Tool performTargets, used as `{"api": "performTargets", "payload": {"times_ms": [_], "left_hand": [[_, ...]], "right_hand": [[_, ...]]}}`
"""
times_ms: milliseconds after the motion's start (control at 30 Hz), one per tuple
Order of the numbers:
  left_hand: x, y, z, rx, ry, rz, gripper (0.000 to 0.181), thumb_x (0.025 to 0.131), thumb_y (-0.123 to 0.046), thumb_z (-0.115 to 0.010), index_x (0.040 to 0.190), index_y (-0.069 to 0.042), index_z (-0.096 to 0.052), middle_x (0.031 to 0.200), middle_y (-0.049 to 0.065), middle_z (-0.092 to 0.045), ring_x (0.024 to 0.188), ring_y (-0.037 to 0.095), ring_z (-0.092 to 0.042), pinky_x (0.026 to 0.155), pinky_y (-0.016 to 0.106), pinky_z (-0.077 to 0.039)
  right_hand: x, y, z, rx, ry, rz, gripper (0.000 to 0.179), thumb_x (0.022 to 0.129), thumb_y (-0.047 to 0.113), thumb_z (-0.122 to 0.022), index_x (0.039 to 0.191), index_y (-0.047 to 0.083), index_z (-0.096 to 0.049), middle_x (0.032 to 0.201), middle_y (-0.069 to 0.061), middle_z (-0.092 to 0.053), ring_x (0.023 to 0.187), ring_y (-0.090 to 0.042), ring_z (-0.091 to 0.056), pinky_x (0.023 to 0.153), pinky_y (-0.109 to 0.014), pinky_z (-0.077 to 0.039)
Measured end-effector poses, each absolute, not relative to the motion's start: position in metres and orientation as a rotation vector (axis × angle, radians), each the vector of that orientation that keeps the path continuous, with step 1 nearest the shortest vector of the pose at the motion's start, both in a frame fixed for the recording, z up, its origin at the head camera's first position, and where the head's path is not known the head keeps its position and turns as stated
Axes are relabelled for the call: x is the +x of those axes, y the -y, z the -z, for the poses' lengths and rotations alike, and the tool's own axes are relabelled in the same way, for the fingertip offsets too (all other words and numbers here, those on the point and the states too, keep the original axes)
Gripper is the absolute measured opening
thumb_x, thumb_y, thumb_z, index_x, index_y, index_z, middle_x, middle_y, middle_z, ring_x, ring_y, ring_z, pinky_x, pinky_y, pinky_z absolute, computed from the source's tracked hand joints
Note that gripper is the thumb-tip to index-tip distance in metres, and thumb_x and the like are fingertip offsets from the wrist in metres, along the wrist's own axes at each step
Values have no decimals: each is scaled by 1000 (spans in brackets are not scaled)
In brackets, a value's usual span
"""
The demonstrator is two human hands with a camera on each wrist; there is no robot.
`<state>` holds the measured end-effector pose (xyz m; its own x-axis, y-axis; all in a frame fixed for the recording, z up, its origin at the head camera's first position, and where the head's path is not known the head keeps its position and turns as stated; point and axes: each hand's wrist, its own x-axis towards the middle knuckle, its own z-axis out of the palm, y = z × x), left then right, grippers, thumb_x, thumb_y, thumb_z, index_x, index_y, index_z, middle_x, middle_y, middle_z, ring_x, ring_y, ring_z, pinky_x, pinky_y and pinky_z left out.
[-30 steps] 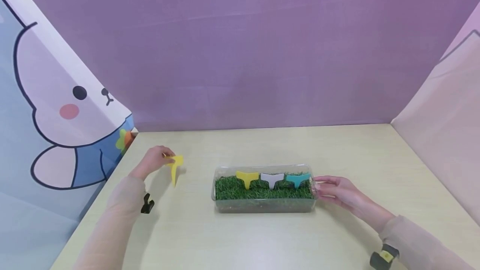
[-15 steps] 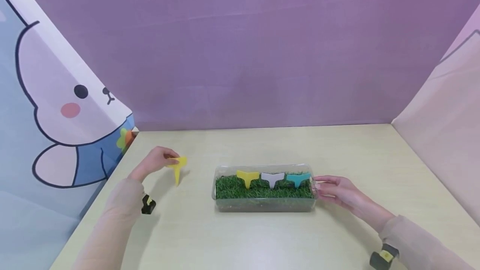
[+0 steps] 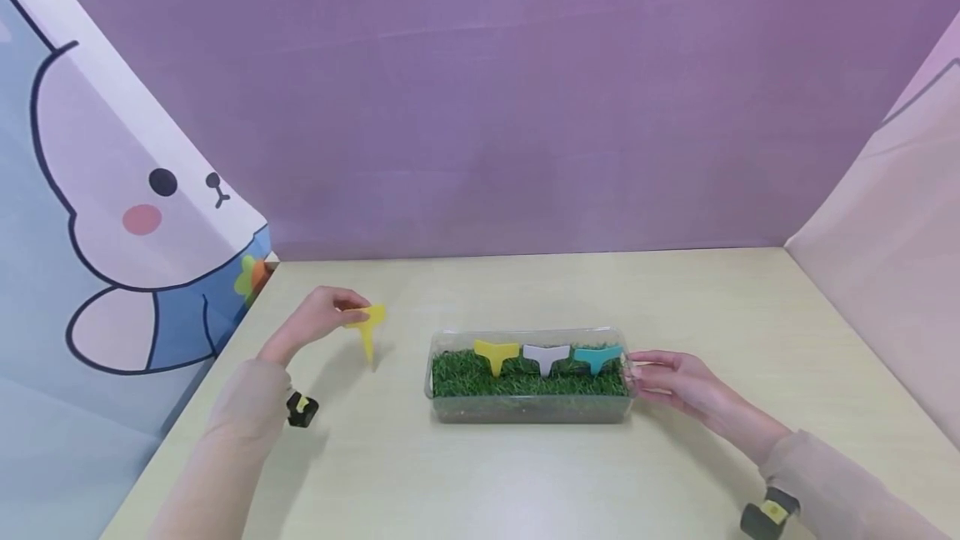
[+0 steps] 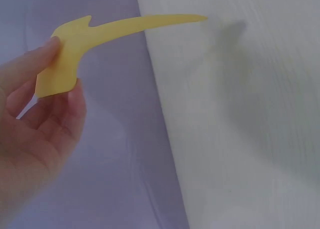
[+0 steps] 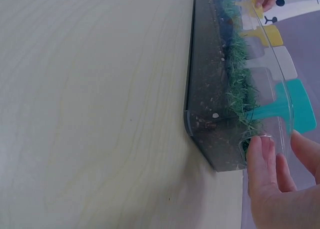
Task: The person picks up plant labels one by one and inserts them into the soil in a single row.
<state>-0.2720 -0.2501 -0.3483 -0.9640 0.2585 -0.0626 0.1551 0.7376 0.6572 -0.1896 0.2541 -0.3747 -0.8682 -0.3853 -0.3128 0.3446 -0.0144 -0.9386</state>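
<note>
My left hand pinches the wide head of a yellow T-shaped plant label, held in the air left of a clear plastic planter box. Its long tapered stem points down in the head view. At the box's right end, my right hand holds the end by its rim, the thumb above and the fingers at the end wall. Green artificial grass fills the box over dark soil. Standing in it, left to right, are a yellow label, a white label and a teal label.
The box stands on a pale wooden table. Behind it rises a purple cloth backdrop. A cloth with a cartoon rabbit borders the left side, and a pale pink cloth the right.
My left hand has carried the yellow plant label rightward, closer to the box, and slightly up. The label's stem has swung from the front toward the right. My right hand stays at the box's end.
</note>
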Motion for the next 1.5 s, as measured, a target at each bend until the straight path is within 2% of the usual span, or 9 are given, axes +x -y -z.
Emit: {"api": "performTargets", "payload": {"times_ms": [367, 633, 1067, 1500], "left_hand": [[-262, 229, 336, 436, -2816, -1095, 20, 80, -14, -65, 96, -3, -66, 87, 7, -65, 74, 17, -55, 64, 29, -47], [-253, 218, 325, 575, -2834, -1177, 20, 79, -19, -66, 92, -4, -66, 81, 3, -65, 68, 13, -56, 59, 27, -47], [-247, 197, 309, 566, -2830, -1226, 18, 81, -17, -64, 95, -5, -67, 89, 5, -65, 78, 15, -58, 68, 30, -47], [-240, 169, 310, 632, -2729, -1334, 15, 79, -12, -65, 92, -5, -66, 87, 5, -64, 75, 16, -59, 66, 28, -49]], "right_hand": [[-190, -255, 376, -44, -1772, 1937, 44, 86, 5, -54, 124, -12, -38, 97, -4, -63, 90, -17, -61, 83, -28, -47], [-189, -255, 375, -53, -1754, 1947, 41, 86, 5, -54, 122, -10, -41, 97, -2, -64, 90, -15, -61, 82, -28, -47], [-190, -255, 376, -57, -1766, 1943, 43, 86, 6, -55, 123, -11, -40, 96, -2, -64, 89, -15, -61, 82, -28, -47], [-190, -255, 377, -47, -1796, 1927, 47, 86, 7, -55, 124, -13, -37, 96, -1, -63, 88, -14, -61, 81, -28, -47]]}}
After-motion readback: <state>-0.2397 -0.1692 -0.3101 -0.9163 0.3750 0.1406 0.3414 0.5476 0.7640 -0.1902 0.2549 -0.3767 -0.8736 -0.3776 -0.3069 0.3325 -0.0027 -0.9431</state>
